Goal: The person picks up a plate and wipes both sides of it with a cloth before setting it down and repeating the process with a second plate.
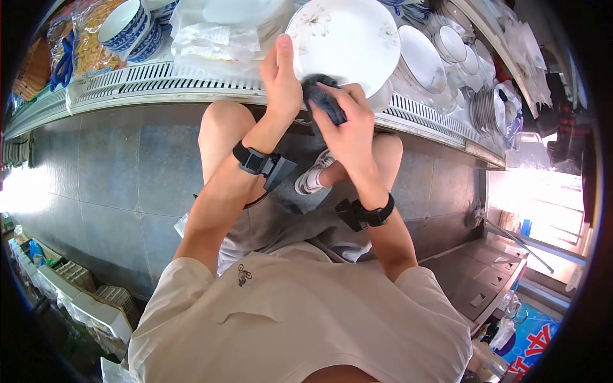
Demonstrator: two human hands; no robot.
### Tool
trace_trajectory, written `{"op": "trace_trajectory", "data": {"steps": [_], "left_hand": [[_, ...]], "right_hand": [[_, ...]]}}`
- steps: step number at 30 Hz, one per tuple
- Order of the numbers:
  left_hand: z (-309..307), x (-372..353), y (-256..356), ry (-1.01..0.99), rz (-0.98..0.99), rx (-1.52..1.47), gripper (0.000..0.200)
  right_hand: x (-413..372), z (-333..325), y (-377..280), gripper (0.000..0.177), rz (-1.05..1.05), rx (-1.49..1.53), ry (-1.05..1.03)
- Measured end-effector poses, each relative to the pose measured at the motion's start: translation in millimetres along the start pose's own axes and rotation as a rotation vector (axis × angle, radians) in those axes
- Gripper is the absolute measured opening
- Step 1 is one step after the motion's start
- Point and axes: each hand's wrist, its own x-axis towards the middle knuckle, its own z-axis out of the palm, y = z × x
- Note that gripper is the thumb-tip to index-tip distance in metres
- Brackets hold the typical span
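A white plate (351,45) with a pale floral pattern is tilted up over the shelf's front edge. My left hand (282,83) grips it by the left rim, thumb pointing up along the edge; the fingers behind are partly hidden. In my right hand (350,124) is a bunched dark grey cloth (324,102), pressed against the plate's lower rim. The cloth sits between my two hands, and part of it hangs below my right fingers.
A slotted metal shelf edge (134,91) runs across in front of my knees. Blue-patterned bowls (131,29) and plastic-wrapped goods (214,41) stand left of the plate. White oval dishes (421,59), bowls (450,45) and stacked plates (488,108) are on the right.
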Motion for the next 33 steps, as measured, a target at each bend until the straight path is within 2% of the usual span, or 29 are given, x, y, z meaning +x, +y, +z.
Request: {"op": "trace_trajectory", "data": {"steps": [4, 6, 8, 10, 11, 12, 15, 20, 22, 24, 26, 28, 29, 30, 33], "left_hand": [[3.1, 0.0, 7.0, -0.015, 0.020, -0.037, 0.055], [-1.6, 0.4, 4.8, -0.073, 0.082, 0.097, 0.055], [-2.7, -0.5, 3.1, -0.069, 0.081, 0.105, 0.054], [0.3, -1.0, 5.2, -0.071, 0.082, 0.116, 0.053], [2.9, -1.0, 5.7, -0.044, 0.091, 0.046, 0.053], [4.4, -1.2, 6.9, -0.017, 0.099, -0.023, 0.053], [0.5, -2.8, 9.6, -0.004, 0.085, 0.067, 0.053], [6.3, -0.2, 16.1, 0.009, 0.034, -0.073, 0.054], [5.1, -0.4, 15.9, 0.011, 0.004, -0.152, 0.054], [-0.4, 2.0, 12.1, -0.028, 0.088, 0.026, 0.055], [-2.7, 1.9, 6.6, -0.015, 0.090, 0.100, 0.055], [-1.6, 1.8, 8.3, -0.007, 0.091, 0.175, 0.055], [0.2, 2.1, 8.9, -0.014, 0.062, 0.072, 0.059], [1.7, 2.3, 10.6, -0.023, 0.032, -0.031, 0.064], [-3.0, 0.4, 13.3, -0.053, 0.002, 0.022, 0.064]], "right_hand": [[7.4, -28.9, 20.6, 0.039, -0.094, -0.282, 0.036], [13.3, -36.0, 30.4, 0.039, -0.075, -0.365, 0.098], [14.6, -32.1, 28.1, 0.039, -0.075, -0.401, 0.136], [10.5, -18.9, 22.8, 0.037, -0.059, -0.384, 0.139], [8.5, -11.6, 20.4, 0.037, -0.095, -0.298, 0.121], [6.9, -3.7, 8.4, 0.031, -0.036, -0.205, 0.104], [0.0, 10.6, -9.1, 0.033, 0.038, 0.035, 0.032], [4.2, -8.9, -9.5, 0.036, 0.001, 0.025, -0.041], [10.0, -25.3, -0.2, 0.039, -0.069, -0.212, -0.022], [16.3, -35.4, 13.5, 0.039, -0.089, -0.331, 0.041], [19.7, -35.5, 20.4, 0.038, -0.071, -0.381, 0.080], [15.3, -24.0, 17.2, 0.038, -0.066, -0.375, 0.101], [12.8, -17.0, 14.2, 0.038, -0.058, -0.367, 0.127], [10.7, -10.5, 11.2, 0.036, -0.088, -0.287, 0.109], [-1.3, 10.5, -1.6, 0.036, -0.054, -0.015, 0.046]]}}
